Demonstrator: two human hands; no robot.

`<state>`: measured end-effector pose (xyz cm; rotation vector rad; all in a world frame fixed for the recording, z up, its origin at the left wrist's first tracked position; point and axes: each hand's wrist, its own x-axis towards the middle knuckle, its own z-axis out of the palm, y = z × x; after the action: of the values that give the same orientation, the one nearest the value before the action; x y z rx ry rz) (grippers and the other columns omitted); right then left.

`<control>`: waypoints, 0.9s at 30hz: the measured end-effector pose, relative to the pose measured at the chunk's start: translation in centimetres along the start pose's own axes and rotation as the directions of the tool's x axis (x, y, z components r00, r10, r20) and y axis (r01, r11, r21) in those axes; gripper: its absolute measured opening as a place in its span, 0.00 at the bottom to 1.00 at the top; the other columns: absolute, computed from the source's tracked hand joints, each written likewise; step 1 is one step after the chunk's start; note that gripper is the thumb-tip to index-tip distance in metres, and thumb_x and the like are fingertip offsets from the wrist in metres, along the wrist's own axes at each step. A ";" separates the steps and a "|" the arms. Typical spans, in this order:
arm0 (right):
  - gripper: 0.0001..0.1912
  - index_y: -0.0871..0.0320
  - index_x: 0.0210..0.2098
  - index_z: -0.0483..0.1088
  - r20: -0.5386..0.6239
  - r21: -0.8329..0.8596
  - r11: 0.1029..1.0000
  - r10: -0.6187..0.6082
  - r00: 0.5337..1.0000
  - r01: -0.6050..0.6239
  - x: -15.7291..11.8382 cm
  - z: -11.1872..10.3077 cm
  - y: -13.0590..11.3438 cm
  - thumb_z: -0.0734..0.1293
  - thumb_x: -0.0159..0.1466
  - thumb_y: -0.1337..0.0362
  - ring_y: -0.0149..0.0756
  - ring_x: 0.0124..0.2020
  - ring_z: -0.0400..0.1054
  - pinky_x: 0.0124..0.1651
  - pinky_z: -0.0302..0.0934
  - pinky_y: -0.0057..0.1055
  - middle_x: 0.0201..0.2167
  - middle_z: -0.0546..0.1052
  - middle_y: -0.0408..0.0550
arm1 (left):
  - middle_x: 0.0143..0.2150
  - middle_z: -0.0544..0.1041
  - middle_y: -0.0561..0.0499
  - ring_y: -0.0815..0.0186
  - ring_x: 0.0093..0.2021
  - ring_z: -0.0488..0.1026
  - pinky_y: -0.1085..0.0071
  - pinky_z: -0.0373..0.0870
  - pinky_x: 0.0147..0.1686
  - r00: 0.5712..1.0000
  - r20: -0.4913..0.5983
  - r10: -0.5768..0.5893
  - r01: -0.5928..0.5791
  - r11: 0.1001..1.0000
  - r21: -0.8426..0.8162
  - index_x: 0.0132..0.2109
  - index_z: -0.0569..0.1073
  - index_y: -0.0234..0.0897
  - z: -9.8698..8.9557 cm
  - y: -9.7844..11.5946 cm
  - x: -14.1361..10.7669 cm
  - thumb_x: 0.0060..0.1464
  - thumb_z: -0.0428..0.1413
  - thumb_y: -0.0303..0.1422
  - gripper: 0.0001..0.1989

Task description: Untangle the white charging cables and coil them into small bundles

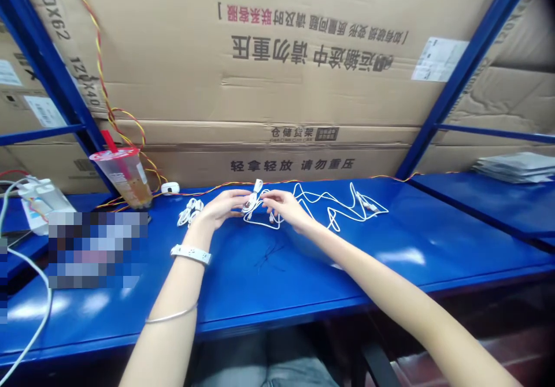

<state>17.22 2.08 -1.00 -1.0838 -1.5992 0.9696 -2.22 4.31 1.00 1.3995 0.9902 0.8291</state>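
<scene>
My left hand (223, 206) is closed around part of a white cable bundle (252, 201) near the middle of the blue shelf. On the bundle's right side, my right hand (284, 206) pinches a white cable with thumb and fingers. Loose white cable (333, 213) spreads in tangled loops to the right. A second, coiled white cable (187, 212) lies just left of my left wrist. Thin dark ties (271, 257) lie on the shelf below my hands.
The blue shelf (260, 312) has large cardboard (277, 98) behind it. At left stand a cup with a red straw (125, 176), a small white case (170, 188) and a white power block (43, 202). Red and yellow wires (99, 57) hang there. Flat packets (515, 166) lie far right.
</scene>
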 end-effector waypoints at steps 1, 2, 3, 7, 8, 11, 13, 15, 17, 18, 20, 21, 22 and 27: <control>0.10 0.62 0.38 0.74 -0.018 0.022 1.000 -0.002 1.000 0.002 0.0 -0.1 -0.1 0.66 0.58 0.64 0.28 0.26 0.67 0.22 0.58 0.21 0.30 0.76 0.48 | 0.44 0.76 0.42 0.61 0.43 0.71 0.66 0.67 0.40 0.999 0.036 0.012 -0.012 1.000 -0.016 0.50 0.74 0.34 0.3 0.0 -0.1 0.41 0.65 0.39 0.27; 0.09 0.62 0.37 0.74 -0.026 0.038 0.999 -0.002 1.000 0.003 0.0 -0.2 -0.2 0.67 0.58 0.63 0.28 0.26 0.66 0.22 0.58 0.22 0.30 0.76 0.48 | 0.45 0.76 0.42 0.60 0.43 0.71 0.65 0.67 0.40 0.998 0.059 0.021 -0.020 1.000 -0.018 0.50 0.74 0.34 0.6 0.0 -0.1 0.41 0.65 0.39 0.27; 0.09 0.62 0.35 0.74 -0.026 0.050 0.999 0.001 1.000 0.001 -0.1 -0.2 -0.3 0.67 0.57 0.63 0.28 0.26 0.66 0.22 0.58 0.22 0.30 0.76 0.48 | 0.44 0.76 0.42 0.60 0.43 0.71 0.65 0.67 0.40 0.997 0.075 0.028 -0.028 1.000 -0.009 0.50 0.74 0.34 0.8 -0.1 0.0 0.42 0.65 0.39 0.27; 0.10 0.61 0.34 0.75 -0.025 0.076 0.997 0.013 1.000 -0.011 -0.3 -0.3 -0.4 0.69 0.55 0.62 0.29 0.25 0.65 0.23 0.57 0.23 0.28 0.76 0.47 | 0.43 0.76 0.44 0.61 0.43 0.71 0.67 0.65 0.39 0.992 0.109 0.058 -0.064 0.996 0.055 0.49 0.75 0.36 1.3 -0.3 0.1 0.43 0.64 0.40 0.25; 0.10 0.61 0.34 0.75 -0.032 0.080 0.997 0.017 0.999 -0.014 -0.4 -0.3 -0.4 0.70 0.54 0.62 0.29 0.24 0.65 0.23 0.57 0.24 0.28 0.76 0.47 | 0.42 0.75 0.44 0.62 0.42 0.71 0.67 0.65 0.39 0.991 0.119 0.063 -0.070 0.996 0.062 0.49 0.75 0.36 1.5 -0.3 0.1 0.43 0.64 0.40 0.25; 0.11 0.62 0.34 0.75 -0.049 0.078 0.997 0.009 0.999 -0.005 -0.4 -0.3 -0.3 0.69 0.55 0.61 0.29 0.25 0.65 0.24 0.56 0.24 0.28 0.76 0.47 | 0.42 0.75 0.45 0.63 0.41 0.70 0.68 0.64 0.38 0.987 0.148 0.070 -0.079 0.995 0.059 0.50 0.74 0.37 1.8 -0.2 0.0 0.44 0.63 0.39 0.25; 0.11 0.62 0.33 0.75 -0.066 0.072 0.997 0.002 0.998 0.003 -0.3 -0.5 -0.3 0.68 0.56 0.60 0.29 0.25 0.65 0.25 0.56 0.24 0.28 0.76 0.47 | 0.43 0.75 0.45 0.64 0.41 0.70 0.67 0.64 0.39 0.984 0.161 0.080 -0.089 0.995 0.054 0.51 0.74 0.37 1.9 -0.1 0.0 0.45 0.63 0.39 0.25; 0.11 0.62 0.32 0.74 -0.078 0.072 0.997 0.001 0.997 0.004 -0.2 -0.6 -0.2 0.68 0.56 0.59 0.29 0.25 0.65 0.25 0.55 0.24 0.27 0.75 0.47 | 0.43 0.75 0.45 0.63 0.42 0.70 0.67 0.65 0.40 0.981 0.172 0.086 -0.095 0.994 0.047 0.52 0.74 0.37 1.9 -0.1 -0.1 0.45 0.63 0.38 0.25; 0.11 0.62 0.31 0.74 -0.080 0.073 0.997 0.003 0.997 0.003 -0.2 -0.7 -0.2 0.68 0.55 0.59 0.29 0.24 0.64 0.24 0.55 0.24 0.25 0.75 0.47 | 0.43 0.75 0.44 0.62 0.43 0.70 0.66 0.65 0.40 0.978 0.190 0.082 -0.090 0.995 0.031 0.52 0.74 0.37 1.9 0.0 -0.1 0.45 0.63 0.38 0.26; 0.11 0.62 0.30 0.74 -0.084 0.071 0.997 0.008 0.996 -0.002 -0.2 -0.7 -0.1 0.67 0.55 0.59 0.29 0.24 0.64 0.24 0.54 0.24 0.25 0.75 0.47 | 0.43 0.75 0.44 0.62 0.43 0.70 0.66 0.65 0.41 0.977 0.198 0.077 -0.082 0.996 0.020 0.52 0.74 0.36 1.9 0.0 -0.1 0.45 0.64 0.38 0.26; 0.10 0.63 0.28 0.73 -0.103 0.065 0.998 0.028 0.994 -0.021 -0.2 -0.6 0.1 0.67 0.55 0.60 0.28 0.23 0.64 0.24 0.54 0.24 0.25 0.75 0.47 | 0.44 0.75 0.44 0.61 0.43 0.71 0.65 0.66 0.42 0.976 0.208 0.066 -0.068 0.998 0.003 0.52 0.73 0.36 1.9 0.0 -0.1 0.45 0.64 0.37 0.25; 0.10 0.63 0.27 0.73 -0.117 0.060 0.998 0.037 0.992 -0.030 -0.2 -0.5 0.2 0.66 0.54 0.61 0.28 0.22 0.63 0.24 0.55 0.24 0.24 0.75 0.47 | 0.44 0.75 0.44 0.61 0.43 0.71 0.65 0.66 0.42 0.976 0.212 0.060 -0.061 0.998 -0.004 0.51 0.73 0.35 2.0 0.0 -0.2 0.44 0.64 0.37 0.25; 0.09 0.62 0.27 0.73 -0.133 0.052 0.998 0.044 0.990 -0.038 -0.2 -0.4 0.4 0.66 0.54 0.61 0.28 0.21 0.63 0.24 0.55 0.24 0.24 0.75 0.47 | 0.44 0.75 0.44 0.61 0.43 0.72 0.64 0.66 0.42 0.976 0.213 0.054 -0.053 0.999 -0.009 0.51 0.73 0.35 2.1 0.0 -0.2 0.44 0.64 0.37 0.25; 0.07 0.60 0.23 0.71 -0.227 -0.095 0.995 -0.008 0.974 -0.014 -0.5 0.2 1.0 0.64 0.53 0.64 0.31 0.19 0.65 0.24 0.57 0.26 0.19 0.73 0.45 | 0.44 0.75 0.43 0.60 0.43 0.72 0.65 0.68 0.41 0.975 0.216 0.048 -0.050 0.999 0.006 0.48 0.73 0.35 3.3 -0.1 -0.3 0.45 0.64 0.38 0.23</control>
<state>17.36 1.94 -2.12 -1.2174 -1.4684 0.7465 0.66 2.75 0.64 1.4944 0.7973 0.6911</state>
